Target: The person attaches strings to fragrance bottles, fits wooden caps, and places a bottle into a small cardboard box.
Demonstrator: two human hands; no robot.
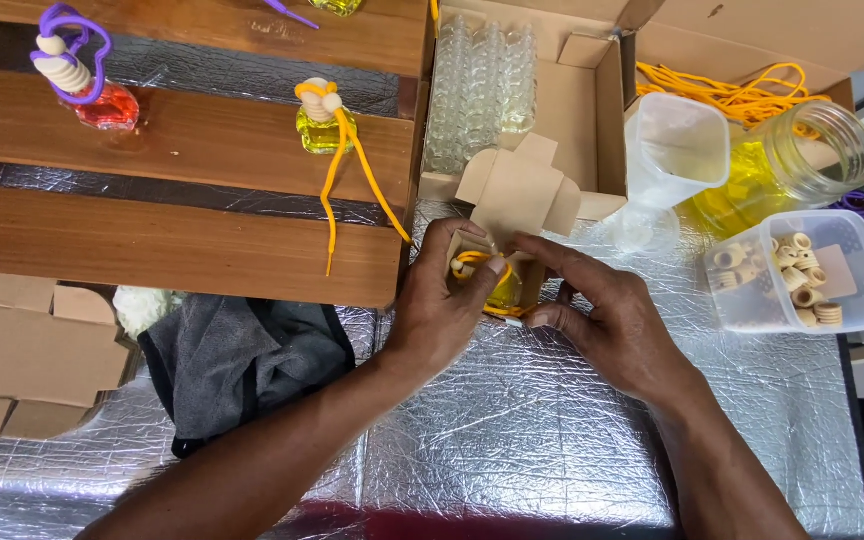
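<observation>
The left hand [442, 305] and the right hand [602, 320] meet in the middle of the worktop [512, 440]. Both are curled shut around a little yellow bottle [504, 292] that sits partly inside a small brown box [517, 200]. The box flaps stand open above the fingers. The left thumb presses on the orange cord [472, 260] looped at the top of the bottle. The right fingers pinch the side of the box, low down.

To do this well, I think the cord needs to be tucked down flat first, so it does not get caught under a flap. The bottle looks like glass, so a soft, even push is best. One hand should keep the box steady while the other guides the bottle.

The worktop is covered in shiny, crinkly silver foil. Dark wooden boards [172, 240] lie on the left part, with another yellow bottle [322, 125] and a red bottle [102, 100] on them. A big cardboard box [602, 110] behind holds rows of clear empty bottles. On the right are a jar of yellow liquid [792, 160], a clear plastic jug [672, 150] and a tub of wooden rings [802, 270]. A grey cloth [242, 360] lies on the left
</observation>
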